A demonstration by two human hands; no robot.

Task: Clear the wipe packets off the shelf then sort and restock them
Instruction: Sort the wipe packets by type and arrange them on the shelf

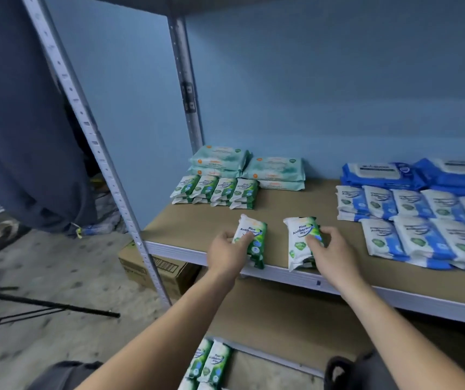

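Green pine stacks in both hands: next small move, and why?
Probably push both stacks toward the wall to form a second row before the green row. The left hand grips the left stack and the right hand grips the right stack at the shelf's front edge; bare board separates them from that row.

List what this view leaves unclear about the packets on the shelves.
- Blue packets, head view: the right frame edge cuts the rows, so no count.
- Pale green packs at the back: print too blurred to read.
- Lower-shelf green packets: cut by the bottom edge and a forearm.
- Left hand hides part of the left pine packet, right hand part of the right pine packet.
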